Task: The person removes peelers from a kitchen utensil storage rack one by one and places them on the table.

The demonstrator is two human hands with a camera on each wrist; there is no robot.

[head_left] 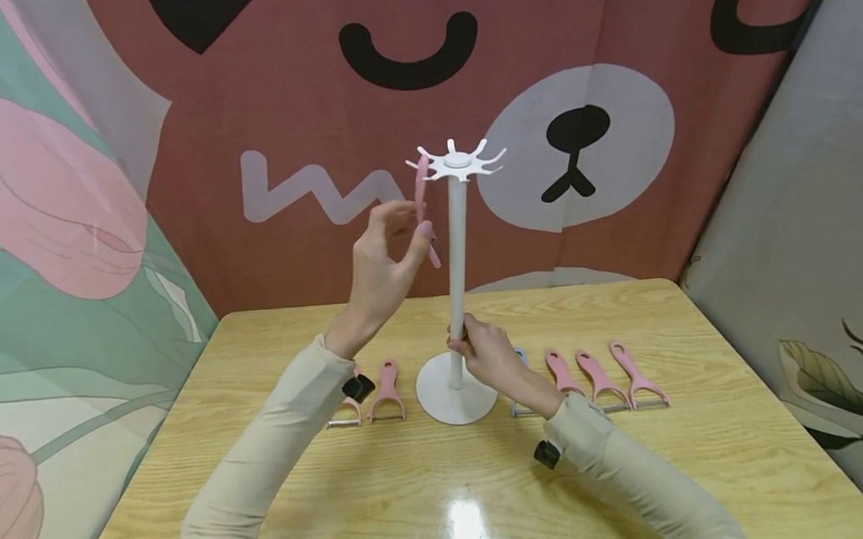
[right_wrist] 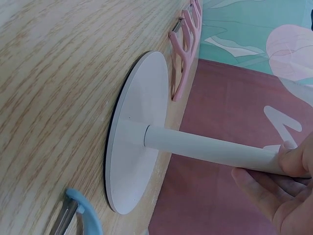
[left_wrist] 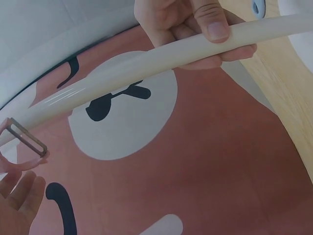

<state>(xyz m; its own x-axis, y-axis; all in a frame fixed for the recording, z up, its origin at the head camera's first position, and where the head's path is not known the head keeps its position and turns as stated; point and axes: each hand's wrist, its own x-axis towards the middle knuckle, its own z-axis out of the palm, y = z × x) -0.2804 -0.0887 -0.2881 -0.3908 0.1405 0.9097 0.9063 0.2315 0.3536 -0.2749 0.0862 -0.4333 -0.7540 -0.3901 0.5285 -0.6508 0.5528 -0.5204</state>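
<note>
A pink Y-shaped peeler (head_left: 422, 191) is pinched in my left hand (head_left: 382, 260), its handle end right at the hooks (head_left: 458, 166) on top of a white stand. In the left wrist view the peeler's metal blade (left_wrist: 28, 138) and pink fork show beside the pole, above the left fingertips. Lower down, my right hand (head_left: 492, 354) grips the white pole (head_left: 457, 259), with thumb and fingers around it in the left wrist view. The stand's round base (right_wrist: 139, 132) rests on the wooden table.
Pink peelers (head_left: 388, 387) lie left of the base, one partly behind the left wrist. To the right are several more pink peelers (head_left: 595, 375) and a blue peeler (right_wrist: 85, 208), partly hidden by the right arm. A bear-print cloth (head_left: 311, 261) hangs behind the table (head_left: 388, 506).
</note>
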